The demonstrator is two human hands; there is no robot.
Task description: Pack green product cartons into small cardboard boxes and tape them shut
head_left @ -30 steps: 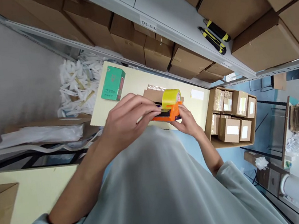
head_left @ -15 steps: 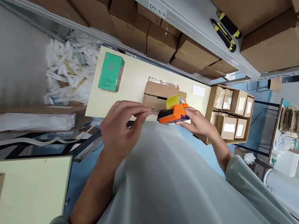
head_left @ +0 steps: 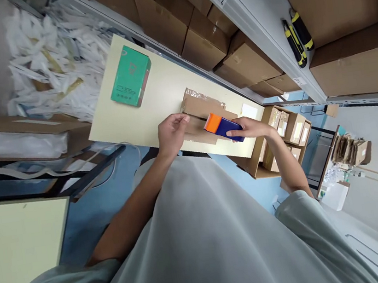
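Observation:
On the cream table [head_left: 164, 89] lies a brown cardboard box [head_left: 195, 106] with clear tape along its far edge and a dark gap across its top. My left hand [head_left: 173, 134] pinches the end of a strip of tape at the left end of this gap. Over the right part of the box, my right hand [head_left: 248, 128] grips an orange and dark blue tape dispenser [head_left: 223, 126]. Its orange end points left, and the strip seems to run between it and my left fingers.
A green box [head_left: 130, 76] lies on the table's left part, a white label [head_left: 249, 111] on its right. An open carton [head_left: 257, 165] of small boxes stands beyond the right end. Two cutters [head_left: 294, 44] rest on the shelf [head_left: 263, 15].
The dispenser has turned and come down over the box, its yellow roll now out of sight. My left hand has moved right and up to the box's left end. The camera view has shifted.

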